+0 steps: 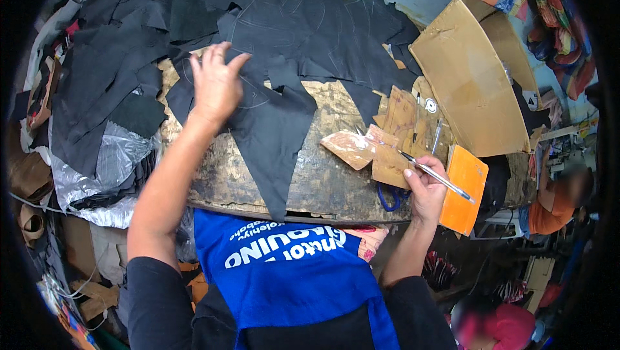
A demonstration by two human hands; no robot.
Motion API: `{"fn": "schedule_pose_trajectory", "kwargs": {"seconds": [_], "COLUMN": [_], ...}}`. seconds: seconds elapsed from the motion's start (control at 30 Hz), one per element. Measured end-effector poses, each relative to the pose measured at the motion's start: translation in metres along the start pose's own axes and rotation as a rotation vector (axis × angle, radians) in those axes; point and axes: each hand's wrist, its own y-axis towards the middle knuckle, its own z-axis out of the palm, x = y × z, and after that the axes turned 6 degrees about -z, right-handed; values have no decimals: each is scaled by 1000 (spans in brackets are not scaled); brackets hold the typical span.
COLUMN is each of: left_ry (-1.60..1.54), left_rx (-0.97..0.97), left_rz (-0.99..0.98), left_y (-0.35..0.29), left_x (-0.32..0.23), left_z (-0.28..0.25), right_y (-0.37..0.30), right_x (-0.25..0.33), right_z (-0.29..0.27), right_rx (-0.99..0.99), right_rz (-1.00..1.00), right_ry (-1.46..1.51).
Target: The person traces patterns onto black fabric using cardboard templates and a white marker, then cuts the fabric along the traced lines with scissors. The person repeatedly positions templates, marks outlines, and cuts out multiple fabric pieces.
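A large sheet of black leather (278, 20) with thin pale outlines drawn on it spreads over the worktable; a pointed flap hangs to the near edge. Over its left part is my left hand (216, 88), fingers spread and holding nothing; whether it touches the leather I cannot tell. My right hand (427, 191) grips a pen (460, 191) between thumb and fingers, slanting across the hand. Just left of that hand lie brown pattern pieces (391, 168), one with whitish marks (349, 146). A blue loop (388, 199) shows partly beneath them.
Beside my right hand is an orange notebook (464, 185). An open cardboard box (468, 75) stands at the table's right, near more pens (437, 135). More black leather (110, 78) and clear plastic (106, 162) crowd the left. Two people (557, 201) are at the lower right.
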Motion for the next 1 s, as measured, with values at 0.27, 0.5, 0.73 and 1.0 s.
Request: {"fn": "schedule_pose_trajectory", "kwargs": {"seconds": [0.27, 0.5, 0.73, 1.0], "left_ry": [-262, -865, -229, -189], "left_rx": [346, 629, 646, 711], "left_rz": [-263, 525, 365, 102], "left_y": [-49, -89, -156, -186], "left_x": [-135, -102, -63, -45], "left_z": [40, 19, -30, -85], "right_y": [1, -10, -4, 4], "right_x": [1, 11, -4, -13], "right_z": [-21, -30, 9, 72], "right_rx": [-255, -297, -318, 47], "right_rz": [-41, -51, 0, 128], "right_ry": [146, 337, 483, 408]}}
